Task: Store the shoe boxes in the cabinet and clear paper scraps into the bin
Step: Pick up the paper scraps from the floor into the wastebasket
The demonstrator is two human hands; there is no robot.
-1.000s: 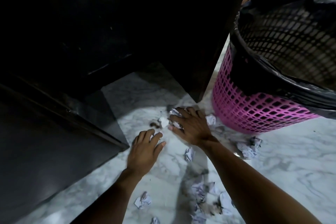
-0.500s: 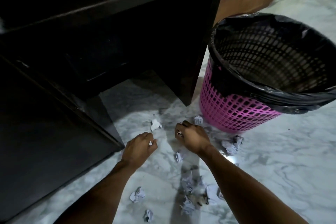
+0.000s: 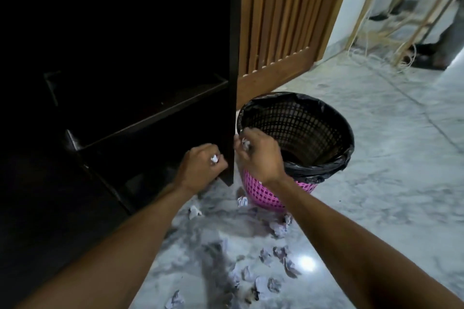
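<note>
A pink mesh bin lined with a black bag stands on the marble floor beside the dark cabinet. My right hand is raised at the bin's left rim, closed around a crumpled white paper scrap. My left hand is lifted in front of the cabinet's side panel, fingers closed on another small white scrap. Several crumpled scraps lie on the floor between my forearms and near the bin's base. No shoe boxes are visible.
The cabinet's open dark shelves fill the left. A slatted wooden door stands behind the bin. Loose cords and thin wooden frames lie at the far right. Marble floor stretches to the right of the bin.
Both hands have lifted off the floor, each with a paper scrap, and moved up toward the bin. The view has tilted up, showing the door and room behind.
</note>
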